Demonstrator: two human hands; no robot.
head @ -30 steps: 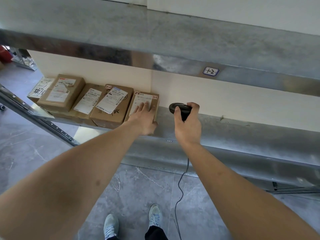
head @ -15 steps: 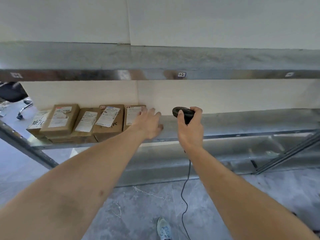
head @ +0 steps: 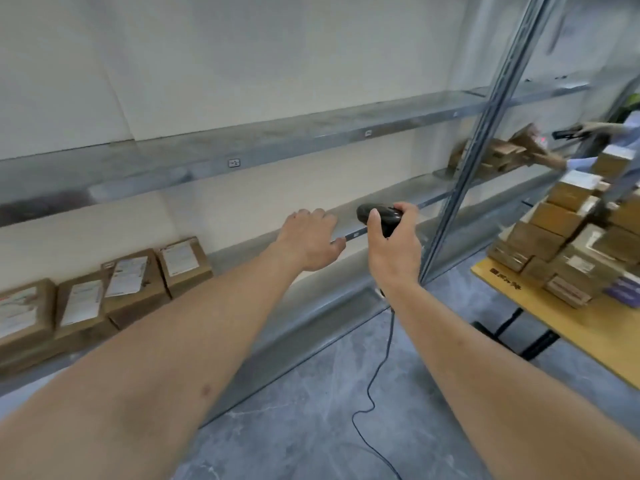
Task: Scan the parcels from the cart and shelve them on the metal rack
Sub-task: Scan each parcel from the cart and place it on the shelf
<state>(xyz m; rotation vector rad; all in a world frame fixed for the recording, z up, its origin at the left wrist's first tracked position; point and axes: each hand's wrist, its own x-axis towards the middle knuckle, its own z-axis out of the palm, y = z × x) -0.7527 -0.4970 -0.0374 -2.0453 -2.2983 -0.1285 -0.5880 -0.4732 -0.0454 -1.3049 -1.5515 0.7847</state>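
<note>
Several brown cardboard parcels (head: pixel 131 284) with white labels lie in a row at the left end of the metal rack's (head: pixel 249 251) lower shelf. My left hand (head: pixel 310 239) hovers empty over the shelf's front edge, fingers loosely spread, well right of the last parcel (head: pixel 183 265). My right hand (head: pixel 393 245) grips a black corded barcode scanner (head: pixel 379 216) beside it. At the right, a yellow-topped cart (head: pixel 561 323) carries a stack of more parcels (head: pixel 568 247).
A slanted metal upright (head: pixel 474 154) divides the rack. Beyond it, another person's hands hold a parcel (head: pixel 526 140) and a scanner over a pile of boxes on the shelf. The scanner's cable (head: pixel 372 403) trails across the grey marble floor.
The view has swung right, bringing the cart into sight. My left hand has come off the last shelved parcel and moved right along the shelf. The scanner stays in my right hand.
</note>
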